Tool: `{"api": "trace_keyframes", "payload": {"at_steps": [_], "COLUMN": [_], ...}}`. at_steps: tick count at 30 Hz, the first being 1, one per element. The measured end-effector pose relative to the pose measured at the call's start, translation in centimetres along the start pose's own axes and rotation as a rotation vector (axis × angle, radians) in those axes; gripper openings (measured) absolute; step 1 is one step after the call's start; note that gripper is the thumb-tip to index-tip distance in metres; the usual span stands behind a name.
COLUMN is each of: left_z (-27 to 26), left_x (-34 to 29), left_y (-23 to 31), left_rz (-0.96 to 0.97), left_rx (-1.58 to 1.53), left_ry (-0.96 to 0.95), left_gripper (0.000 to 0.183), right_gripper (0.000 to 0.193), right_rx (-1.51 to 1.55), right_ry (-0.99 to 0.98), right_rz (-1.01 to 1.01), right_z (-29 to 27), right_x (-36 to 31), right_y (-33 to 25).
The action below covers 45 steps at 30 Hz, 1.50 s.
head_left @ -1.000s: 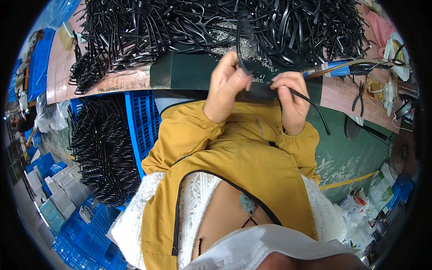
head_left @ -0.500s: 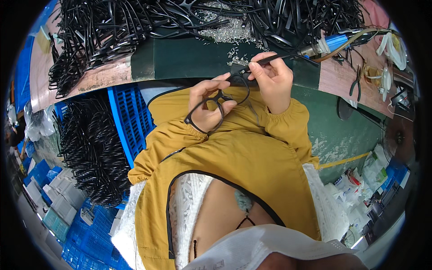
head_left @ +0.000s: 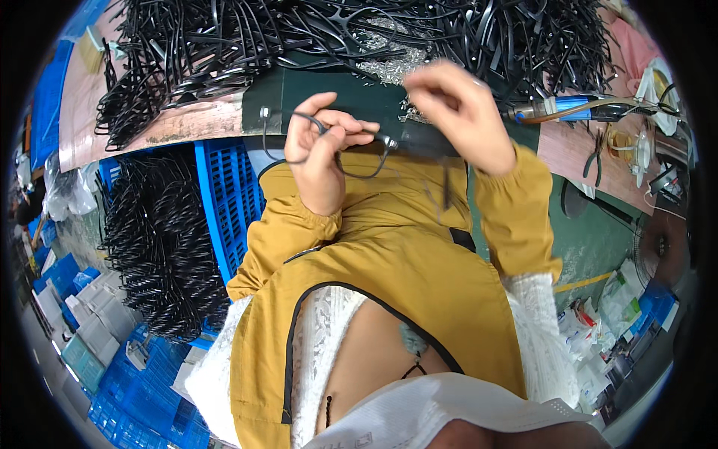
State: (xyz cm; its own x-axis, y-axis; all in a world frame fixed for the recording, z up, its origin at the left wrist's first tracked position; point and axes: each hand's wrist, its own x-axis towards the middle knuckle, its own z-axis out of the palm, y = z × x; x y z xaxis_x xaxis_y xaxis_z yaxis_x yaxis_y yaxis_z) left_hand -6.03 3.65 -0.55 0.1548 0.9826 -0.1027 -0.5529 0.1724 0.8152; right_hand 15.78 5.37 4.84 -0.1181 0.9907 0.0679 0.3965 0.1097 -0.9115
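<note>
My left hand [head_left: 321, 153] pinches a black eyeglass frame [head_left: 390, 143] around its middle. Its two rims stick out on either side of the fingers, and small metal hinges show at both ends. Above the bench edge, my right hand [head_left: 467, 112] is smeared by motion, its fingertips close to a spread of small silvery screws [head_left: 393, 63]. A dark blurred strip [head_left: 446, 185] hangs below the right hand; I cannot make out what it is or whether anything holds it.
Heaps of black glasses temples [head_left: 202, 45] cover the back of the bench. A blue powered screwdriver [head_left: 565, 107] and pliers [head_left: 594, 159] lie at right. Beside my left arm stands a blue crate [head_left: 221, 217], with more black glasses parts [head_left: 157, 247] piled next to it.
My right hand has come away from the eyeglass frame and moved up toward the screws. My left hand has turned and lifted the frame slightly to the left.
</note>
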Motion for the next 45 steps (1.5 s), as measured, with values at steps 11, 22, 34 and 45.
{"api": "trace_keyframes", "payload": {"at_steps": [11,22,34,45], "left_z": [-1.2,-1.2,-0.9,-0.7], "left_x": [1.5,1.5,1.6,1.6], "left_y": [0.7,0.9,0.9,1.5], "left_rz": [-0.110,-0.115,-0.128,-0.145], "left_rx": [0.118,0.127,0.157,0.212], "left_ry": [-0.026,-0.052,-0.039,-0.016], "left_gripper": [0.034,0.033,0.029,0.041], "right_gripper": [0.023,0.010,0.013,0.028], "right_rx": [-0.560,-0.628,-0.948,-1.216], "right_ry": [0.132,-0.152,-0.128,-0.079], "right_rz": [-0.273,-0.494,-0.737,-0.468], "right_z": [2.3,1.9,2.6,0.6], "right_x": [14.4,15.7,18.3,14.1], "right_y": [-3.0,-1.1,-0.3,-3.4]}}
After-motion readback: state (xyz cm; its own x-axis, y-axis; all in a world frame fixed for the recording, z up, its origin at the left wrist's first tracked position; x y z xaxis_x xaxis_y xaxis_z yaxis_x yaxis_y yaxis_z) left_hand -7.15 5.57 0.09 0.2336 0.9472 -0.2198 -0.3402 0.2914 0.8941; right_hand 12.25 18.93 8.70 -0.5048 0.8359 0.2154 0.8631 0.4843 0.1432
